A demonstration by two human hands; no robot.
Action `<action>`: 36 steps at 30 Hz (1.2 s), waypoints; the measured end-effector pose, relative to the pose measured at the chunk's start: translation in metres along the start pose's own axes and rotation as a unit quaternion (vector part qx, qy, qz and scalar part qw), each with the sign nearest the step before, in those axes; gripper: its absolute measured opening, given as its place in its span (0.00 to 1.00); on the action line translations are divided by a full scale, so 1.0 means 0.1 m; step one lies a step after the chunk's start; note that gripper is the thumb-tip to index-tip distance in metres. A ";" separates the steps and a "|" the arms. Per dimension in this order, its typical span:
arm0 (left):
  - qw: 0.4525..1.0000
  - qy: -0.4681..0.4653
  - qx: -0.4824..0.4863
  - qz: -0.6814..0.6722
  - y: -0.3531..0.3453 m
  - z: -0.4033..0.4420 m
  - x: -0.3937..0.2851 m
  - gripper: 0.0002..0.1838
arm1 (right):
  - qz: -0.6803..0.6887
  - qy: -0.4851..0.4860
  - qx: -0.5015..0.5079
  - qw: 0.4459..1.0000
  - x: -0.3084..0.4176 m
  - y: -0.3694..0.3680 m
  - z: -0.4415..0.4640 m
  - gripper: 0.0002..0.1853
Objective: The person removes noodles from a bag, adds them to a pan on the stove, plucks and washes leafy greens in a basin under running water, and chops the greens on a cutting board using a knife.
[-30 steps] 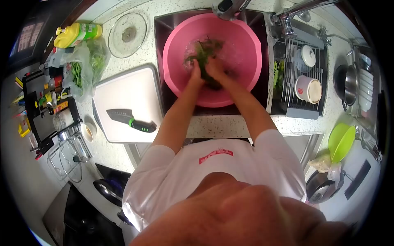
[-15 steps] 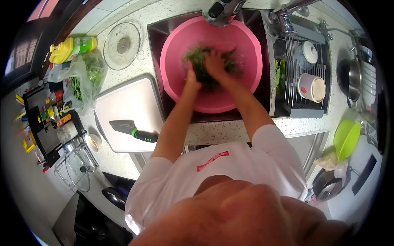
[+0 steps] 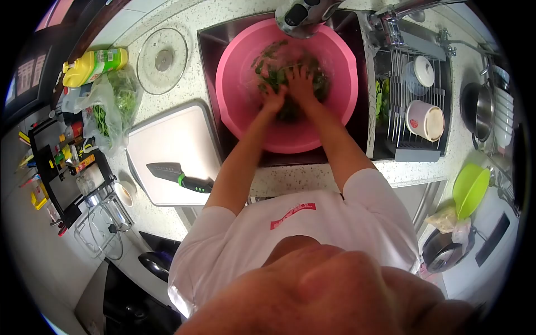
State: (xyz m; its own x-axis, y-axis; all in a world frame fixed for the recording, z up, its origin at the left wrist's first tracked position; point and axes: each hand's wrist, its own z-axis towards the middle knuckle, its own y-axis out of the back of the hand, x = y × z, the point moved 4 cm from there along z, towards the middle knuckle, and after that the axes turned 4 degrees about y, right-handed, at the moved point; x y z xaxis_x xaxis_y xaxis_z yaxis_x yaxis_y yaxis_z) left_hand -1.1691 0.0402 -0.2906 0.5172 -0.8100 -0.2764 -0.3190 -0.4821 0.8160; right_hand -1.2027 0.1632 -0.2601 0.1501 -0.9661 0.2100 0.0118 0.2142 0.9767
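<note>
Leafy greens lie in water inside a large pink basin, which sits in the dark sink. My left hand rests on the left part of the greens, its fingers apart. Beside it on the right, my right hand presses on the leaves with fingers spread. Neither hand is closed round anything that I can see. The faucet head hangs over the basin's far rim.
Left of the sink, a knife lies on a white cutting board. Beyond are a glass lid, a bag of greens and a yellow bottle. A dish rack stands on the right.
Both hands have shifted among the greens and their fingers are now spread. The leaves have moved and spread to the right within the basin. The camera view has shifted slightly.
</note>
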 end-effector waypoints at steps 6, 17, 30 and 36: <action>0.950 -0.306 0.024 0.048 1.14 0.14 -0.67 0.45 | 0.082 -0.003 0.090 0.993 -0.30 0.10 0.38 0.43; 0.966 -0.131 0.111 -0.195 -0.14 0.39 0.33 0.35 | 0.300 -0.037 0.142 0.943 0.03 0.28 -0.18 0.16; 0.861 -0.334 -0.016 -0.383 2.14 -1.31 -0.37 0.13 | 0.333 0.072 0.043 0.939 0.30 2.49 -0.37 0.21; 0.943 -0.269 0.110 0.162 1.49 -0.78 -0.22 0.24 | 0.184 0.090 0.140 0.969 -0.01 1.22 -0.28 0.21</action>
State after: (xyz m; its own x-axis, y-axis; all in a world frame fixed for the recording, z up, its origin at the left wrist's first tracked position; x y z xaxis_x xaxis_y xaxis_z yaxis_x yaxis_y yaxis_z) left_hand -1.1661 0.0127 -0.1230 -0.0944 -0.9502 -0.2969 -0.5782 -0.1905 0.7933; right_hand -1.1735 0.1939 -0.1424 0.2635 -0.7860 0.5592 -0.3402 0.4668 0.8163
